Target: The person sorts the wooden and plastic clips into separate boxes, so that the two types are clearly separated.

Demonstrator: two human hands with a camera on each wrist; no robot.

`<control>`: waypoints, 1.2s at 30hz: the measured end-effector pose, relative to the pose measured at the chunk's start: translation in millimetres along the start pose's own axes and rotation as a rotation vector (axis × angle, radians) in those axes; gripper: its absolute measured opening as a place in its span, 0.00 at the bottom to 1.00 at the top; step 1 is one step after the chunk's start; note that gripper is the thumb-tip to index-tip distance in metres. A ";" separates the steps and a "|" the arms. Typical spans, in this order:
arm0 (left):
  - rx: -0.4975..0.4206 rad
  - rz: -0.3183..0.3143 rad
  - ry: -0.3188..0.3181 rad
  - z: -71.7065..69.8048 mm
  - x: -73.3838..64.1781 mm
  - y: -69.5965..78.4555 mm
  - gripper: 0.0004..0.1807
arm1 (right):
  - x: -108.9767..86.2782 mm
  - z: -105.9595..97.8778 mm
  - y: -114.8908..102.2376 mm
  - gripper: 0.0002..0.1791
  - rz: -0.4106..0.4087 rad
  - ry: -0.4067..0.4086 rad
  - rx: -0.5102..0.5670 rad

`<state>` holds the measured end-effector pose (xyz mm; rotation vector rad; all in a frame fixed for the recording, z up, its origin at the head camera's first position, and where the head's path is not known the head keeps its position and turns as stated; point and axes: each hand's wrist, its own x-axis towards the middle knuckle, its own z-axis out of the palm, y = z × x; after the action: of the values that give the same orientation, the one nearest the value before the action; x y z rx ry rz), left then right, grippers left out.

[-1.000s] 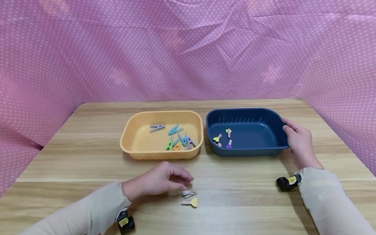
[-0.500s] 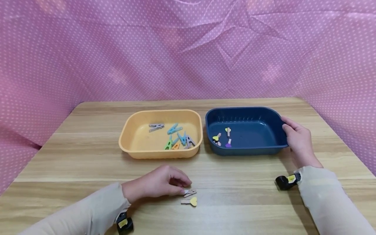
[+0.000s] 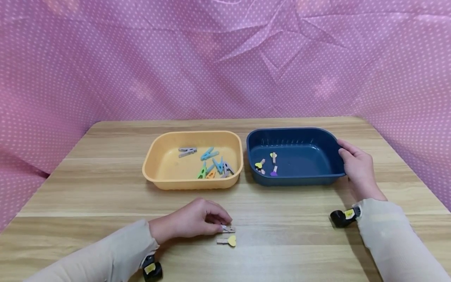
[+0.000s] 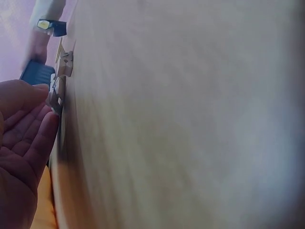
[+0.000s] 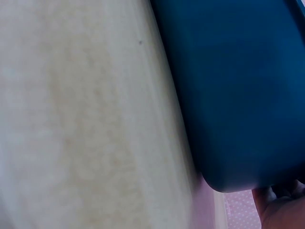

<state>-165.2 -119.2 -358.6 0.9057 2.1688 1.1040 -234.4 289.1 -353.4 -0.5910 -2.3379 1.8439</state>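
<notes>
My left hand point(image 3: 195, 219) is low over the table in the head view, thumb and forefinger pinching a small wooden clothespin point(image 3: 230, 230) at its left end. In the left wrist view that clothespin point(image 4: 58, 90) sits between thumb and fingertip, close to the tabletop. Just in front of it lies another wooden clothespin with a yellow heart point(image 3: 231, 241). At the right, my right hand point(image 3: 359, 170) grips the right rim of a dark blue basin point(image 3: 296, 181), the thumb over the edge. Its underside fingers are mostly hidden.
A yellow basin point(image 3: 192, 185) holding several plastic clothespins point(image 3: 209, 154) stands left of the blue one. Several small heart clothespins point(image 3: 273, 170) lie in the blue basin's left part. A pink dotted cloth point(image 3: 225, 58) hangs behind the wooden table point(image 3: 282, 250).
My left thumb and forefinger have closed on the upper wooden clothespin, which has turned slightly and is now more covered. The right hand stays at the blue basin's rim.
</notes>
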 end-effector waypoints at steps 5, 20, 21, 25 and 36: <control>0.022 0.020 0.012 0.3 0.1 -0.1 0.11 | 9.8 -2.7 9.4 0.24 -0.007 0.006 0.009; 0.255 0.194 0.051 2.4 0.9 -4.3 0.11 | -1.4 1.2 -2.4 0.25 0.018 0.008 0.032; 0.267 0.200 0.050 2.6 1.2 -4.2 0.11 | -2.1 1.4 -3.3 0.25 0.016 0.012 0.023; 0.257 0.184 0.052 3.1 2.1 -4.1 0.12 | -3.0 1.7 -4.7 0.25 0.017 0.020 0.014; 0.142 0.114 0.103 4.2 0.7 -3.7 0.12 | -2.2 2.0 -3.1 0.25 0.019 0.012 0.036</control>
<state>-163.9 -118.3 -364.0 1.0684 2.3289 1.0815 -233.8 285.8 -350.7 -0.6204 -2.2938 1.8809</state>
